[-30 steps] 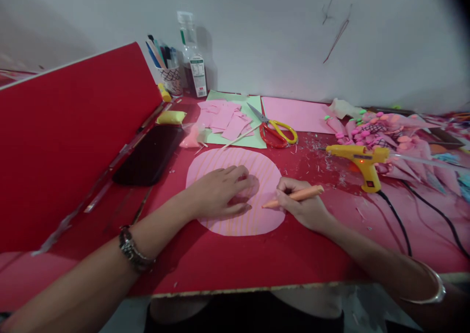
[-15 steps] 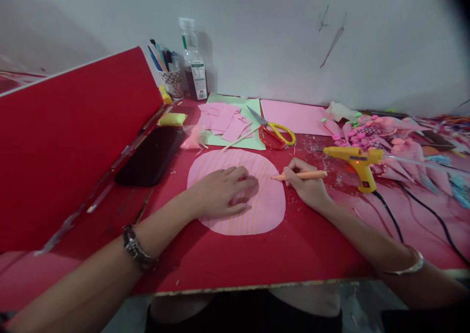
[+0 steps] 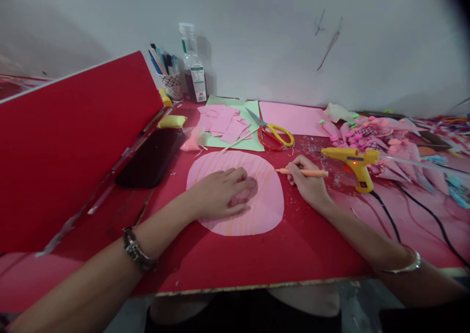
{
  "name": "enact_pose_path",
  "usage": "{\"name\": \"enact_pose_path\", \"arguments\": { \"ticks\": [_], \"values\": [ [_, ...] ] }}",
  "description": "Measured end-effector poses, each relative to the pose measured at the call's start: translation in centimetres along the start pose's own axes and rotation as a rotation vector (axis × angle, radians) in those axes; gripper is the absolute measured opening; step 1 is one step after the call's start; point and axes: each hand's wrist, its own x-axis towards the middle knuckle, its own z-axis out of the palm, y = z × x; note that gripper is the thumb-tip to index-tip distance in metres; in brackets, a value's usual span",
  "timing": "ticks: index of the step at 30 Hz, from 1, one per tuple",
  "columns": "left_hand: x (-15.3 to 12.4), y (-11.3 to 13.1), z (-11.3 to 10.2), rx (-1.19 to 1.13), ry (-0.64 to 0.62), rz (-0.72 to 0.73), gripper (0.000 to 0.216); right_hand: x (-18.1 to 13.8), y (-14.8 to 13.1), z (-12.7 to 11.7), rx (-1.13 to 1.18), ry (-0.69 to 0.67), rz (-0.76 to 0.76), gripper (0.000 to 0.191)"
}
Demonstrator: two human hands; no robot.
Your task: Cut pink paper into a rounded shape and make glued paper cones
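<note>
A rounded pink paper point(image 3: 266, 201) with faint orange lines lies on the red table point(image 3: 279, 254). My left hand point(image 3: 220, 192) rests flat on it, fingers stretched out, pressing it down. My right hand point(image 3: 306, 178) is closed on an orange pen point(image 3: 304, 172), held nearly level just off the paper's upper right edge, tip pointing left toward the paper.
A yellow glue gun point(image 3: 350, 160) with a black cord stands right of my right hand. Scissors point(image 3: 271, 132), pink paper scraps on a green sheet point(image 3: 227, 122), a pen cup point(image 3: 171, 81) and a bottle point(image 3: 194, 71) are at the back. A black phone point(image 3: 150, 156) and a red board point(image 3: 69, 142) are on the left.
My right hand has carried the pen from the paper's lower right edge up to beside its upper right edge. My left hand has stayed on the paper.
</note>
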Motion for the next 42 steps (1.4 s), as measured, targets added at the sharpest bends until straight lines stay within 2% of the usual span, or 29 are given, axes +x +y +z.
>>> {"name": "enact_pose_path", "arguments": {
  "ticks": [16, 25, 33, 38, 42],
  "values": [
    [0.0, 0.2, -0.3, -0.018, -0.029, -0.019, 0.042, 0.2, 0.5, -0.1, -0.035, -0.032, -0.048, 0.020],
    [0.0, 0.1, -0.3, -0.010, -0.022, -0.020, 0.044, -0.4, -0.4, -0.3, -0.073, -0.121, -0.109, 0.021],
    [0.1, 0.1, -0.2, -0.012, -0.007, -0.005, 0.041, -1.7, -1.5, -0.4, 0.012, -0.428, -0.130, 0.022],
    [0.1, -0.1, -0.2, -0.033, -0.008, -0.004, 0.043, -2.4, -1.9, -0.5, 0.028, -0.569, -0.171, 0.021],
    [0.1, -0.1, -0.1, -0.036, 0.000, -0.003, 0.044, -2.8, -2.4, -0.6, 0.051, -0.694, -0.131, 0.022]
  ]
}}
